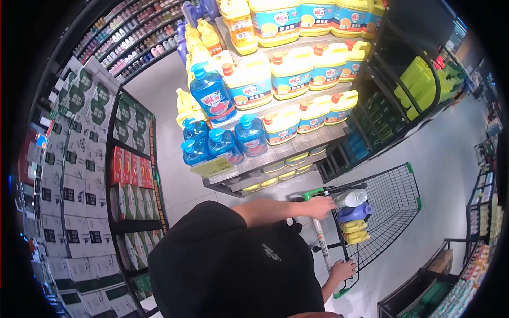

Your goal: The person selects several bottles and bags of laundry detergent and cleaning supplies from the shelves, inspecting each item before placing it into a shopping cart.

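Observation:
A wire shopping cart (395,204) with green corner pieces stands in front of me. My left hand (319,207) is closed on its handle bar (321,241), close to the green end. My right hand (343,271) grips the cart's frame near the other end of the bar, its fingers partly hidden. In the cart lie a white bottle (352,199), a purple jug (356,212) and yellow bottles (354,232), side by side near the handle. Neither hand touches these goods.
Beside the cart, a display shelf (297,151) holds yellow jugs (283,124) and blue pump bottles (250,136), with a price sign (212,167) at its corner. Stacked white boxes (55,212) line the left. A dark bin (424,291) stands at the lower right.

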`<state>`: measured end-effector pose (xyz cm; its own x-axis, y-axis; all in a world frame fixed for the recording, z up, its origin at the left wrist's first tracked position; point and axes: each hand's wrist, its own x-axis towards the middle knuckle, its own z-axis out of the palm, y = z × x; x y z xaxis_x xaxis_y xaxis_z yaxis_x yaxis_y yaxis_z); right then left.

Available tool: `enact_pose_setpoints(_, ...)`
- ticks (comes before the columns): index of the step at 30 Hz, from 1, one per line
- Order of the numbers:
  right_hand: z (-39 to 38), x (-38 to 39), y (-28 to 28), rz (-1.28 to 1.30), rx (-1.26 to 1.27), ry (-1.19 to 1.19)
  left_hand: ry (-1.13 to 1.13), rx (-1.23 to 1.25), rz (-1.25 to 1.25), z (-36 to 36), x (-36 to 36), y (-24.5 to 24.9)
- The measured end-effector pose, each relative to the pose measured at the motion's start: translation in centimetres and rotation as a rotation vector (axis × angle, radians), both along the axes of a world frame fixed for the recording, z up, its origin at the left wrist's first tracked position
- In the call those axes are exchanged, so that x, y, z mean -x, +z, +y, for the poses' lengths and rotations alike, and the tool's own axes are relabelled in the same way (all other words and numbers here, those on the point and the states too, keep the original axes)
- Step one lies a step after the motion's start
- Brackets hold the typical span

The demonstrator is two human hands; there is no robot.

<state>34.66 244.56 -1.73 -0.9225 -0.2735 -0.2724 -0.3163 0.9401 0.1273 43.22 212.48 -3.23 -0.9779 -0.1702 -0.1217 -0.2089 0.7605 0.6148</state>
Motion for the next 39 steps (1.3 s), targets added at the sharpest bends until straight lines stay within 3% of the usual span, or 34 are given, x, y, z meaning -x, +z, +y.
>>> enact_pose_setpoints(12, 0.2, 8.2, -0.7, -0.469, 0.038, 0.142, 0.027, -0.047, -0.052, -0.3, 2.2, -1.3)
enact_pose_setpoints(13, -1.5, 8.2, 1.4, -0.519, -0.014, 0.143, 0.03, -0.064, -0.036, -0.2, 2.2, -2.1)
enact_pose_setpoints(17, -10.1, 7.4, 8.7, -0.53, 0.263, 0.251, 0.027, -0.154, 0.22, -0.6, 1.8, -4.3)
enact_pose_setpoints(18, -13.4, 6.9, 11.3, -0.537, 0.331, 0.277, 0.094, -0.405, 0.188, -1.3, 1.8, -3.2)
enact_pose_setpoints(20, -17.4, 6.3, 10.7, -0.446, 0.531, 0.443, 0.232, -0.909, 0.128, -2.7, 1.0, 0.8)
enact_pose_setpoints(23, -24.5, 3.9, 13.0, -0.476, 0.658, 0.662, 0.38, -0.997, 0.276, -5.2, -2.6, 3.4)
enact_pose_setpoints(24, -26.2, 3.0, 13.2, -0.485, 0.677, 0.728, 0.427, -1.003, 0.288, -6.5, -4.1, 4.8)
enact_pose_setpoints(26, -28.7, 1.7, 13.1, -0.491, 0.676, 0.852, 0.567, -0.669, 0.48, -8.8, -7.5, 9.8)
enact_pose_setpoints(28, -30.3, 0.4, 12.3, -0.485, 0.635, 0.964, 0.754, -0.087, 0.601, -11.0, -10.3, 13.2)
enact_pose_setpoints(30, -31.0, -0.9, 11.8, -0.484, 0.692, 1.038, 0.945, 0.222, 0.745, -13.2, -12.6, 16.4)
enact_pose_setpoints(32, -31.6, -1.9, 11.9, -0.536, 0.691, 1.08, 1.047, 0.468, 0.723, -15.7, -14.8, 18.4)
enact_pose_setpoints(35, -31.9, -2.9, 11.5, -0.575, 0.714, 1.116, 1.317, 0.464, 0.729, -18.8, -15.7, 17.9)
enact_pose_setpoints(39, -31.9, -3.2, 11.6, -0.568, 0.721, 1.129, 1.368, -0.26, 0.839, -21.7, -16.2, 14.7)
